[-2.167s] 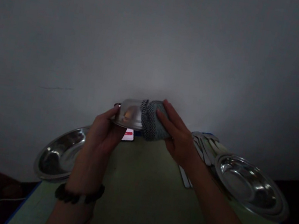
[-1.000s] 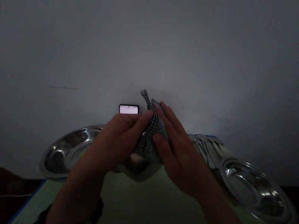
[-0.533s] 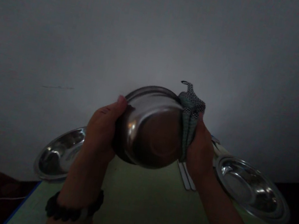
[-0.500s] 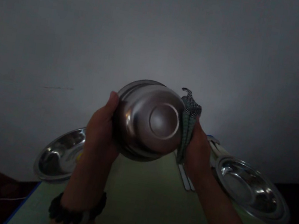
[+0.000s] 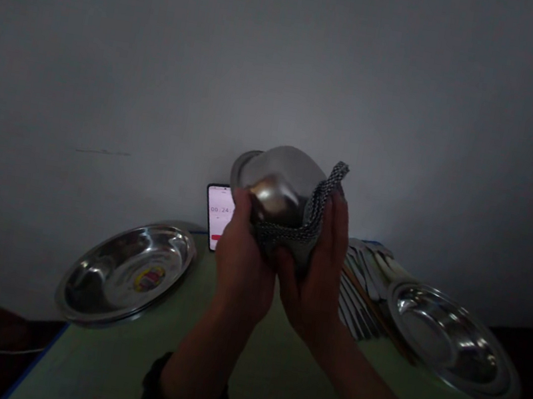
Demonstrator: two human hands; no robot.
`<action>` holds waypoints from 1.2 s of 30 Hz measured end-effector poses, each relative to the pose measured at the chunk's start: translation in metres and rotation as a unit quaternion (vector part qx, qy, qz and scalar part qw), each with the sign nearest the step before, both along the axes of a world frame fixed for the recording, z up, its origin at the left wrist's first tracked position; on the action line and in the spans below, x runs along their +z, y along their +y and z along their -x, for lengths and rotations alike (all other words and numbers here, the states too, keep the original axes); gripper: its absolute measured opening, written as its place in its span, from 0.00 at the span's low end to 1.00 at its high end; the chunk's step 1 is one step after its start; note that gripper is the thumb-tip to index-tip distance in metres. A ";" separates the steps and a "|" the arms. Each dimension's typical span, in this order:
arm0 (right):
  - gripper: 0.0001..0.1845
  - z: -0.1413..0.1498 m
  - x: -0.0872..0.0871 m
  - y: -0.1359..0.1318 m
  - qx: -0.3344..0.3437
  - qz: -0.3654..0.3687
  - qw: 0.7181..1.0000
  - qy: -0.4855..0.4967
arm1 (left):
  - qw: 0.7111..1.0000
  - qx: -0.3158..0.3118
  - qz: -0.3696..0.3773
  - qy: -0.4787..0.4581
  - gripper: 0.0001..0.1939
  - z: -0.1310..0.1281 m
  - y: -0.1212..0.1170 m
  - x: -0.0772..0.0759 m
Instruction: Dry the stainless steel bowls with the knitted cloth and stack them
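A small steel bowl [image 5: 277,178] is held up in front of me, tilted, above the green table [image 5: 269,375]. My left hand [image 5: 242,270] grips the bowl's lower left side with its fingers closed. A checkered cloth [image 5: 311,217] is wrapped against the bowl's right side and bottom. My right hand [image 5: 318,275] presses the cloth to the bowl, fingers curled around it.
A wide steel plate with a sticker [image 5: 126,272] lies at the table's left corner, another steel plate [image 5: 451,340] at the right. Several spoons [image 5: 365,276] lie beside the right plate. A phone with a lit timer [image 5: 217,215] leans against the wall [image 5: 165,75].
The bowl has turned from showing its underside to a tilted pose, and both hands have come together beneath it. The cloth now wraps the bowl's lower right side. The phone shows again.
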State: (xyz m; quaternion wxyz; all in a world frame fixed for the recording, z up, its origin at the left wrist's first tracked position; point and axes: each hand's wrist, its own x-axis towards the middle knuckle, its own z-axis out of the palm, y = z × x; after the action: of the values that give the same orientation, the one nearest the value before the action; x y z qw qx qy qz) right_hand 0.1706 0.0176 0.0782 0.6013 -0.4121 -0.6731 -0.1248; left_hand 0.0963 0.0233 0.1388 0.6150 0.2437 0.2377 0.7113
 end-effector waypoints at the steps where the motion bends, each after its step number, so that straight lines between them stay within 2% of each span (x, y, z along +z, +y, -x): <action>1: 0.38 -0.003 0.001 0.001 -0.017 -0.010 1.000 -0.009 | 0.999 -0.013 0.009 0.032 0.18 -0.003 -0.001 -0.005; 2: 0.37 -0.006 0.002 0.002 -0.030 -0.017 0.999 -0.013 | 0.997 -0.013 0.017 0.073 0.19 -0.004 -0.001 -0.009; 4: 0.35 -0.012 0.004 0.005 -0.037 -0.023 0.999 -0.012 | 0.984 0.029 0.013 0.176 0.19 -0.006 -0.003 -0.016; 7: 0.34 -0.019 0.009 0.007 -0.010 -0.021 1.000 -0.007 | 0.949 0.057 -0.049 0.307 0.23 -0.003 -0.007 -0.016; 10: 0.31 -0.020 0.016 0.005 0.014 -0.024 1.000 -0.012 | 0.906 0.083 -0.103 0.403 0.28 0.002 -0.011 -0.009; 14: 0.25 -0.020 0.027 -0.003 0.028 -0.020 0.999 -0.010 | 0.834 0.141 -0.180 0.501 0.28 0.008 -0.012 -0.005; 16: 0.21 -0.022 0.031 -0.005 0.037 -0.001 0.999 0.012 | 0.804 0.128 -0.233 0.533 0.26 0.011 -0.012 -0.004; 18: 0.15 -0.028 0.034 -0.004 0.053 0.034 0.997 0.050 | 0.788 0.086 -0.261 0.551 0.25 0.015 -0.011 -0.003; 20: 0.10 -0.036 0.036 -0.003 0.077 0.067 0.990 0.097 | 0.802 0.035 -0.244 0.544 0.25 0.021 -0.010 0.000; 23: 0.10 -0.048 0.040 0.000 0.125 0.107 0.976 0.142 | 0.864 -0.016 -0.141 0.482 0.26 0.031 -0.007 0.003; 25: 0.13 -0.054 0.042 0.002 0.146 0.127 0.970 0.149 | 0.904 0.002 -0.040 0.426 0.26 0.036 -0.003 0.004; 27: 0.16 -0.059 0.044 0.004 0.153 0.146 0.964 0.160 | 0.932 0.045 0.047 0.356 0.22 0.038 0.003 0.004; 29: 0.17 -0.062 0.045 0.006 0.148 0.163 0.957 0.188 | 0.959 0.063 0.096 0.259 0.18 0.036 0.010 0.003; 30: 0.17 -0.063 0.046 0.007 0.143 0.168 0.953 0.205 | 0.971 0.052 0.105 0.207 0.16 0.034 0.013 0.003; 33: 0.16 -0.065 0.047 0.009 0.128 0.164 0.950 0.231 | 0.990 -0.005 0.110 0.093 0.13 0.027 0.018 0.003; 36: 0.16 -0.065 0.047 0.009 0.114 0.152 0.961 0.203 | 0.990 -0.024 0.131 0.052 0.13 0.022 0.018 0.005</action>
State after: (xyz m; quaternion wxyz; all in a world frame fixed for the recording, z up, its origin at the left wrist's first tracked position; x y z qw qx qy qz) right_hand 0.2354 0.0269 0.1249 0.6658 -0.4355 -0.5908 0.1343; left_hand 0.0740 0.0409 0.1433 0.6457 0.2032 0.3545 0.6451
